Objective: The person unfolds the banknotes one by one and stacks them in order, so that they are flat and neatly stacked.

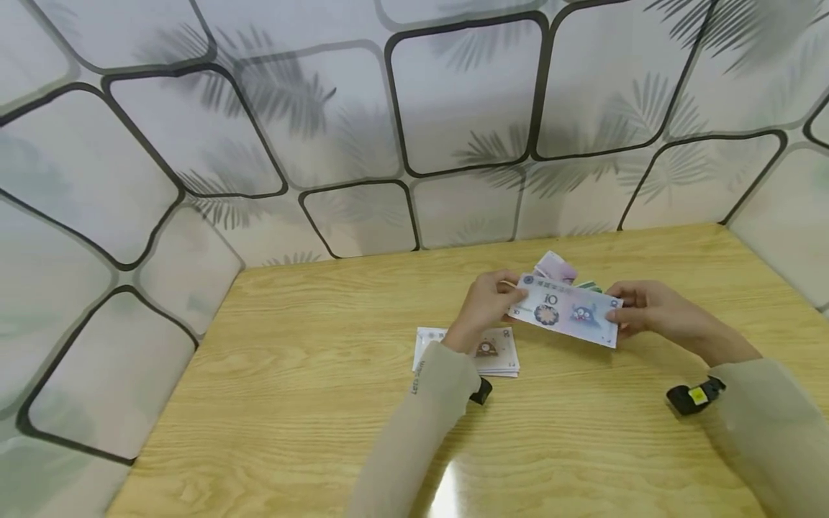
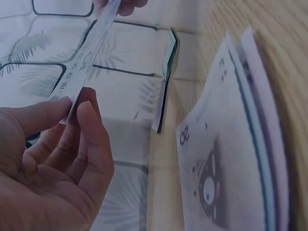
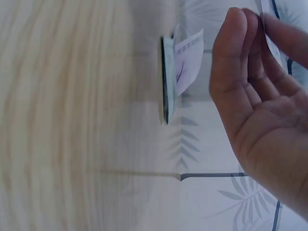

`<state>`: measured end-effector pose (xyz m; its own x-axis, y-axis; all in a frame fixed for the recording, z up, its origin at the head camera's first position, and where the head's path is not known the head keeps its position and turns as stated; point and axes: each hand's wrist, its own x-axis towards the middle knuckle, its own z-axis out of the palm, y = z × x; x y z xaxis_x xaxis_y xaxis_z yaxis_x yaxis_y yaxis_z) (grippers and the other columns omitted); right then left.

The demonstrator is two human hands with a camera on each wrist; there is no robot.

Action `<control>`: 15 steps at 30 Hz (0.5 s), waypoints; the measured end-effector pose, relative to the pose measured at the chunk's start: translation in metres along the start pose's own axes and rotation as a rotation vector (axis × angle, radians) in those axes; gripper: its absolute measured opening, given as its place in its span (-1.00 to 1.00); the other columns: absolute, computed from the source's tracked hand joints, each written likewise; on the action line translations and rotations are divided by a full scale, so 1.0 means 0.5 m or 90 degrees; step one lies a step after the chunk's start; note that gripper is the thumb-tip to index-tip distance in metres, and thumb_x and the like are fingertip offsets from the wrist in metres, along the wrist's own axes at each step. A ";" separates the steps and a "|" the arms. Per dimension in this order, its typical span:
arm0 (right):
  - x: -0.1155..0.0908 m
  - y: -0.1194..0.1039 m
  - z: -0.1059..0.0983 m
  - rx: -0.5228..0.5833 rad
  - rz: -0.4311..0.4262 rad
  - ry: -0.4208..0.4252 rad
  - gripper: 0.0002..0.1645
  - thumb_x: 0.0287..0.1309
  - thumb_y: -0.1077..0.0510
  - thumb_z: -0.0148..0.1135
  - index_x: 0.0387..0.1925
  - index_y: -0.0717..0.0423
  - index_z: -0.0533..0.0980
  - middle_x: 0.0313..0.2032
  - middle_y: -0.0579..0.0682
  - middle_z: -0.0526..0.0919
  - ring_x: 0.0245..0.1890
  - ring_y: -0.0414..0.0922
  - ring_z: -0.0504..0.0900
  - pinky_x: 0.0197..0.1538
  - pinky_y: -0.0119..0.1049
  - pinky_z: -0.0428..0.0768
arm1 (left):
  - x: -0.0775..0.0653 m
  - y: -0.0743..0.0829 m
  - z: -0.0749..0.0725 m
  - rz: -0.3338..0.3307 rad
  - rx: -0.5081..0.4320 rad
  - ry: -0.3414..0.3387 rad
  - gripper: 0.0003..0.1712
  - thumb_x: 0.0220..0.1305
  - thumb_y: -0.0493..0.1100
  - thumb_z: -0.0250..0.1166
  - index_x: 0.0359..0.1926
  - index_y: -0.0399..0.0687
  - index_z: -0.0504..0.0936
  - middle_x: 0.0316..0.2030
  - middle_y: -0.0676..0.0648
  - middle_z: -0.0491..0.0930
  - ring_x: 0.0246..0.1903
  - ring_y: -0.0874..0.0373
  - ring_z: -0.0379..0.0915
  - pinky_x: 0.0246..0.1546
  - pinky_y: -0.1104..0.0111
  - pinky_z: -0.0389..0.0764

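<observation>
Left hand (image 1: 486, 301) and right hand (image 1: 650, 313) each pinch one end of a printed note (image 1: 566, 309), thumbs on the near face, fingers behind. It is held between them, raised off the table (image 1: 291, 374), with its 10 turned toward the wearer. Gripping by the ends appears meant to spread the paper and leave most of the printing uncovered. Whether it is one sheet or several cannot be determined.

Just beyond the note, between the hands, lie green notes (image 1: 589, 286), partly hidden; a pink note (image 1: 554, 265) rests on them at a tilt. Its angle suggests loose placement rather than squaring.

On the near side of the left hand, partly covered by that forearm, lies a stack (image 1: 499, 354), a 20 showing on top. Its edges are roughly aligned, presumably for order; the count cannot be read.

Black devices (image 1: 696, 396) sit at both wrists, presumably positioned to view each hand's work. Past both hands, a patterned backdrop (image 1: 343, 129) stands behind the table.
</observation>
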<state>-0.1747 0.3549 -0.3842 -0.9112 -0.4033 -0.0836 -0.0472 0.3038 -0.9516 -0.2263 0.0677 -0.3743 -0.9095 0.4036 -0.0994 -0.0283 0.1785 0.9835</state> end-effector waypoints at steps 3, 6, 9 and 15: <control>0.004 -0.005 0.006 0.046 0.017 0.038 -0.90 0.44 0.41 0.08 -0.08 0.33 0.48 -0.22 0.02 0.69 -0.28 -0.07 0.71 -0.30 -0.18 0.74 | -0.004 0.000 -0.012 -0.017 0.004 0.001 -0.82 0.40 -0.36 0.28 -0.02 -0.29 0.64 -0.33 -0.10 0.68 -0.43 0.14 0.62 -0.31 0.20 0.76; 0.012 -0.011 0.013 0.093 0.015 0.055 -0.85 0.43 0.41 0.10 -0.12 0.19 0.55 -0.22 0.02 0.70 -0.28 -0.07 0.71 -0.31 -0.19 0.73 | -0.008 0.002 -0.024 -0.031 -0.007 0.010 -0.82 0.39 -0.37 0.28 -0.02 -0.28 0.64 -0.31 -0.11 0.67 -0.39 0.11 0.62 -0.34 0.23 0.76; 0.014 -0.013 0.016 0.140 0.001 0.052 -0.76 0.41 0.44 0.08 -0.15 0.11 0.59 -0.24 0.02 0.72 -0.30 -0.07 0.71 -0.33 -0.21 0.73 | -0.009 0.001 -0.030 -0.033 -0.021 0.011 -0.83 0.38 -0.38 0.28 -0.03 -0.29 0.62 -0.29 -0.13 0.67 -0.37 0.10 0.62 -0.36 0.27 0.76; 0.005 0.000 0.018 0.261 -0.060 0.023 -0.65 0.37 0.54 0.04 -0.15 0.12 0.62 -0.23 0.04 0.72 -0.28 -0.09 0.72 -0.29 -0.22 0.75 | -0.014 -0.009 -0.036 -0.024 -0.047 -0.001 -0.83 0.41 -0.39 0.26 -0.01 -0.30 0.60 -0.30 -0.13 0.64 -0.37 0.12 0.59 -0.33 0.24 0.76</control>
<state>-0.1733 0.3460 -0.3869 -0.9248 -0.3801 0.0130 0.0293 -0.1052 -0.9940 -0.2272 0.0478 -0.3755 -0.9065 0.3992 -0.1371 -0.0932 0.1274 0.9875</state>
